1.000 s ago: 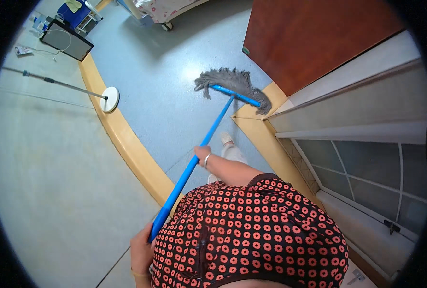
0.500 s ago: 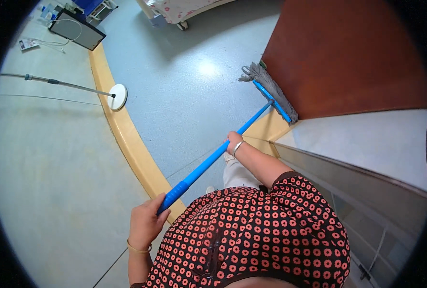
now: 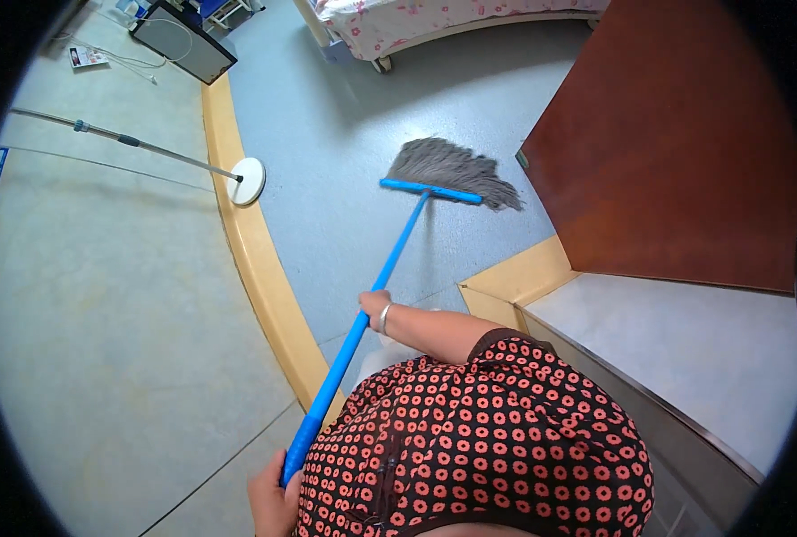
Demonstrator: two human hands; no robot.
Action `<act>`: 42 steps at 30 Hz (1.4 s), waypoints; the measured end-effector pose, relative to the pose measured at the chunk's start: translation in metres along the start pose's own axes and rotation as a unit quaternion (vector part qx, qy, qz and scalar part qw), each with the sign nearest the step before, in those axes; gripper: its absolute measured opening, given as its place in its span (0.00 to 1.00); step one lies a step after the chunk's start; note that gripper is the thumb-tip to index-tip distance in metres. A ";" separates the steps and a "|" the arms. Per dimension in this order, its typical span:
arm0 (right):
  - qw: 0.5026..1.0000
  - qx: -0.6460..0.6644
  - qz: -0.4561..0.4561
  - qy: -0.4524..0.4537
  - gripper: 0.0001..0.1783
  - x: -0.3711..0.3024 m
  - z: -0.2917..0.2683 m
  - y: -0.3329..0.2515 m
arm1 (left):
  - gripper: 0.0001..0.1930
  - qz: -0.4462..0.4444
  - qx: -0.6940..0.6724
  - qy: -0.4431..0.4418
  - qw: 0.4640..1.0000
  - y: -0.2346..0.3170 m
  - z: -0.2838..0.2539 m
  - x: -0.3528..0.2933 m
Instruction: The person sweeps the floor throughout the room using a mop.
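A mop with a blue pole [image 3: 331,380], a blue crossbar and a head of grey strands [image 3: 447,168] slants away from me, its strands fanned out on the blue-grey floor. My left hand [image 3: 275,497] is closed round the ribbed grip at the pole's near end, close to my body. Farther along the pole, my right hand [image 3: 376,307] is wrapped round it, a silver bangle on that wrist. The strands look slightly smeared by motion.
A brown door [image 3: 676,152] stands at the right, near a cream skirting [image 3: 519,273]. At the left wall a metal pole with a round white base [image 3: 248,182] leans by the skirting. A bed with a flowered cover [image 3: 434,22] and a dark-framed panel [image 3: 183,40] are farther off.
The mop head has swung left, away from the foot of the door, and its strands have spread out. Both hands have moved nearer to me, my right hand also leftward.
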State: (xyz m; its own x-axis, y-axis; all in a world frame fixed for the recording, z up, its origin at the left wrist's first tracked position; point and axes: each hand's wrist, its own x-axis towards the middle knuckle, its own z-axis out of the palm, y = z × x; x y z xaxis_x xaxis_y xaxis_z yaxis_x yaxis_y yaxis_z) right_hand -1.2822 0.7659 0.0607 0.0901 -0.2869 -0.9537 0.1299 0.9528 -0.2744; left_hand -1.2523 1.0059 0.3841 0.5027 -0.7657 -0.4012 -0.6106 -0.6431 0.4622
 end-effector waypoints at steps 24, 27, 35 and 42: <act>0.978 0.099 -0.166 -0.084 0.12 0.003 -0.050 -0.120 | 0.14 0.278 0.071 0.040 0.957 0.010 0.026 0.112; 0.960 0.165 -0.160 -0.159 0.10 -0.007 -0.043 -0.110 | 0.14 0.295 0.100 0.057 0.949 0.004 0.037 0.137; 0.959 0.181 -0.145 -0.160 0.11 -0.010 -0.037 -0.149 | 0.19 0.351 0.028 0.017 0.936 0.020 0.053 0.200; 0.947 0.231 -0.152 -0.162 0.09 -0.005 -0.040 -0.194 | 0.18 0.358 0.009 0.020 0.933 0.041 0.052 0.222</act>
State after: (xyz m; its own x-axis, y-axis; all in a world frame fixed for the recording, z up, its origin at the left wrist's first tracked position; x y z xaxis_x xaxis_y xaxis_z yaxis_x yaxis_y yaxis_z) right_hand -1.3477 0.5866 0.1132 0.2677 -0.6269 -0.7317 0.6095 0.6983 -0.3753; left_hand -1.1974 0.8098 0.2727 -0.0156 -0.9992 0.0359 -0.8090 0.0337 0.5869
